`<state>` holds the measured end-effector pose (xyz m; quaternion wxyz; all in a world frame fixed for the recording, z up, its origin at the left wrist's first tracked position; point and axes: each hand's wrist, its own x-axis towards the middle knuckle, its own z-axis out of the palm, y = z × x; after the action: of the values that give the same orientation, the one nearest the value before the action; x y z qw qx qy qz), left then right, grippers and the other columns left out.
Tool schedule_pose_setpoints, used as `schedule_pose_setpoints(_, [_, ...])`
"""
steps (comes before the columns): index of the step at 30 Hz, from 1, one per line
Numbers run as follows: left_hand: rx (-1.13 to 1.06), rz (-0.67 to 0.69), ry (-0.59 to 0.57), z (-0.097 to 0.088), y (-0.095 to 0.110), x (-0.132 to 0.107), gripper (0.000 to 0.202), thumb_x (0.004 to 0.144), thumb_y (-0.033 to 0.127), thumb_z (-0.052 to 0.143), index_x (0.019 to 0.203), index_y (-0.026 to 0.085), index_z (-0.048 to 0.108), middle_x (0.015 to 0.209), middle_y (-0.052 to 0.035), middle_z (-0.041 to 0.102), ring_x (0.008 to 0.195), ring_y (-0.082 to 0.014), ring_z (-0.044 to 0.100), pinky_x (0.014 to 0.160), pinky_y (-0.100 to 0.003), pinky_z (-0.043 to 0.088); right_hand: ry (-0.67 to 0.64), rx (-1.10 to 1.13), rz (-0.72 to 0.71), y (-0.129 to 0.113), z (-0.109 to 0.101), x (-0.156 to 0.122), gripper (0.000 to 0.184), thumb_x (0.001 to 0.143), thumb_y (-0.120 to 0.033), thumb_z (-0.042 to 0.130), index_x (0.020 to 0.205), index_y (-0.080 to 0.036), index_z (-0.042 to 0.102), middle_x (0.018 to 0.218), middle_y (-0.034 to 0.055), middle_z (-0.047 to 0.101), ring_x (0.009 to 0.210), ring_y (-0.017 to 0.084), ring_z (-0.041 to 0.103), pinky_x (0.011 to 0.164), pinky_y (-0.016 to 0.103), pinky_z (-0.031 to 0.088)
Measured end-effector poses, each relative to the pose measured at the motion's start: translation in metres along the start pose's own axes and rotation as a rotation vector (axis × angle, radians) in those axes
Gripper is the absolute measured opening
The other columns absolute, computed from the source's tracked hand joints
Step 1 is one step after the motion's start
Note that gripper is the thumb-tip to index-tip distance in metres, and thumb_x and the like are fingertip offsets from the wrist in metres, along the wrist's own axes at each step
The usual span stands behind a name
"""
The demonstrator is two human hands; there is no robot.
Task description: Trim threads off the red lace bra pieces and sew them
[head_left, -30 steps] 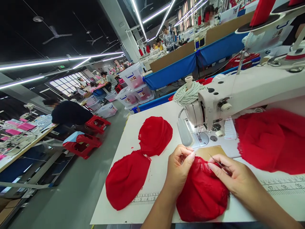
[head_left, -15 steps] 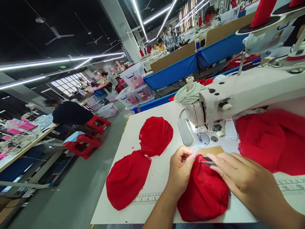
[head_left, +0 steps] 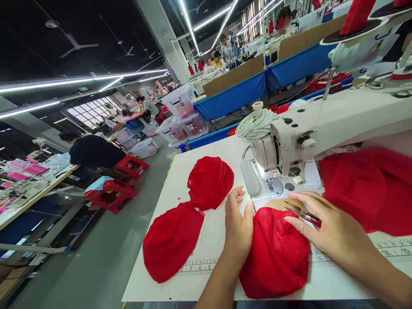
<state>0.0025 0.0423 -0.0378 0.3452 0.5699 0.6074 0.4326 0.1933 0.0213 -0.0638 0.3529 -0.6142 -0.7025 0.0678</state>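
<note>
the red fabric piece (head_left: 275, 253) lies on the bench (head_left: 175, 184) directly before the person, on the near side of the needle plate (head_left: 273, 187); this position appears chosen to keep it within reach of both hands and close to the sewing machine (head_left: 347, 116); its far edge borders a tan patch (head_left: 273, 203); the left hand (head_left: 237, 225) is open, fingers loosely bent, grasping nothing; it stands along the left side of the fabric, probably as a guide or stop; whether the thumb touches the cloth cannot be told; the right hand (head_left: 328, 221) grips the snips (head_left: 305, 213), blades parted and pointing left over the upper right of the fabric; holding them low in the fingers presumably leaves the tips free for fine work at the edge; two further red pieces (head_left: 210, 182) lie to the left, touching or nearly so, well apart from the hands, which seems to leave the working area unobstructed; the larger red cloth (head_left: 370, 193) lies to the right, beneath the machine arm; a coil of pale cord (head_left: 259, 125) is looped around a post on the machine head, a placement that likely keeps it off the bench.
</note>
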Motion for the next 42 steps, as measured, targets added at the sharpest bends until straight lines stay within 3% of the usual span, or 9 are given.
schedule_pose_setpoints(3, [0.244, 0.106, -0.15, 0.002, 0.003, -0.002, 0.013, 0.086, 0.03, 0.056, 0.089, 0.023, 0.066, 0.113, -0.0119, 0.059, 0.115, -0.0315, 0.048, 0.101, -0.05, 0.033, -0.092, 0.056, 0.069, 0.002, 0.002, 0.003, 0.03, 0.087, -0.04, 0.05, 0.109, -0.028, 0.067, 0.11, 0.0028, 0.076, 0.089, 0.029, 0.075, 0.061, 0.039, 0.061])
schedule_pose_setpoints(5, [0.268, 0.154, -0.18, 0.002, 0.005, -0.003, 0.009, 0.082, 0.027, 0.061, 0.075, 0.021, 0.062, 0.11, -0.011, 0.059, 0.114, -0.0313, 0.048, 0.1, -0.047, 0.034, -0.183, 0.146, 0.087, -0.001, 0.001, 0.005, 0.028, 0.088, -0.036, 0.048, 0.106, -0.031, 0.069, 0.108, 0.0015, 0.077, 0.088, 0.027, 0.074, 0.064, 0.037, 0.06])
schedule_pose_setpoints(11, [-0.034, 0.071, -0.303, -0.002, 0.009, -0.001, 0.018, 0.087, 0.028, 0.051, 0.07, 0.021, 0.048, 0.073, 0.0001, 0.052, 0.072, -0.0167, 0.049, 0.069, -0.029, 0.039, -0.331, 0.484, 0.186, -0.01, -0.006, 0.003, 0.028, 0.092, -0.045, 0.047, 0.087, -0.026, 0.067, 0.083, 0.0027, 0.074, 0.076, 0.023, 0.069, 0.065, 0.031, 0.054])
schedule_pose_setpoints(16, [-0.135, 0.019, -0.301, -0.005, 0.011, 0.001, 0.021, 0.086, 0.033, 0.052, 0.071, 0.018, 0.051, 0.071, 0.0014, 0.049, 0.068, -0.0143, 0.044, 0.065, -0.026, 0.035, -0.382, 0.675, 0.301, -0.005, -0.008, 0.0, 0.032, 0.092, -0.049, 0.046, 0.082, -0.023, 0.063, 0.077, 0.0015, 0.069, 0.073, 0.021, 0.064, 0.063, 0.029, 0.049])
schedule_pose_setpoints(22, [-0.321, -0.116, -0.319, -0.006, 0.014, 0.0, 0.026, 0.081, 0.037, 0.061, 0.067, 0.018, 0.05, 0.064, 0.0041, 0.045, 0.061, -0.0111, 0.039, 0.058, -0.023, 0.031, -0.312, 0.78, 0.43, -0.012, -0.01, -0.003, 0.033, 0.087, -0.053, 0.053, 0.074, -0.023, 0.06, 0.063, -0.0031, 0.055, 0.058, 0.015, 0.049, 0.049, 0.024, 0.037])
schedule_pose_setpoints(26, [-0.466, -0.159, -0.239, -0.006, 0.01, 0.0, 0.029, 0.079, 0.037, 0.065, 0.064, 0.019, 0.047, 0.06, 0.0057, 0.043, 0.058, -0.0094, 0.034, 0.055, -0.022, 0.029, -0.166, 0.797, 0.444, -0.019, -0.009, -0.005, 0.034, 0.087, -0.05, 0.054, 0.066, -0.023, 0.051, 0.061, -0.0044, 0.042, 0.057, 0.014, 0.041, 0.049, 0.025, 0.033])
schedule_pose_setpoints(31, [-0.476, -0.218, -0.305, -0.008, 0.012, -0.001, 0.031, 0.077, 0.04, 0.07, 0.067, 0.017, 0.051, 0.062, 0.0053, 0.048, 0.058, -0.0085, 0.038, 0.055, -0.02, 0.03, -0.139, 0.768, 0.463, -0.022, -0.011, -0.007, 0.033, 0.089, -0.05, 0.05, 0.071, -0.023, 0.055, 0.064, -0.0038, 0.044, 0.06, 0.014, 0.04, 0.053, 0.026, 0.032])
schedule_pose_setpoints(37, [-0.446, -0.278, -0.418, -0.009, 0.021, -0.006, 0.026, 0.065, 0.029, 0.082, 0.082, 0.014, 0.068, 0.073, -0.0002, 0.064, 0.067, -0.0128, 0.054, 0.064, -0.023, 0.041, -0.128, 0.705, 0.418, -0.03, -0.018, -0.009, 0.03, 0.085, -0.05, 0.054, 0.071, -0.024, 0.059, 0.059, -0.0044, 0.047, 0.055, 0.014, 0.041, 0.05, 0.025, 0.033])
schedule_pose_setpoints(42, [-0.451, -0.242, -0.39, -0.008, 0.02, -0.006, 0.018, 0.068, 0.029, 0.08, 0.069, 0.012, 0.072, 0.067, -0.0002, 0.062, 0.066, -0.0116, 0.052, 0.064, -0.023, 0.04, -0.149, 0.644, 0.357, -0.03, -0.018, -0.011, 0.028, 0.086, -0.048, 0.054, 0.073, -0.025, 0.059, 0.059, -0.0041, 0.055, 0.055, 0.014, 0.047, 0.05, 0.024, 0.037])
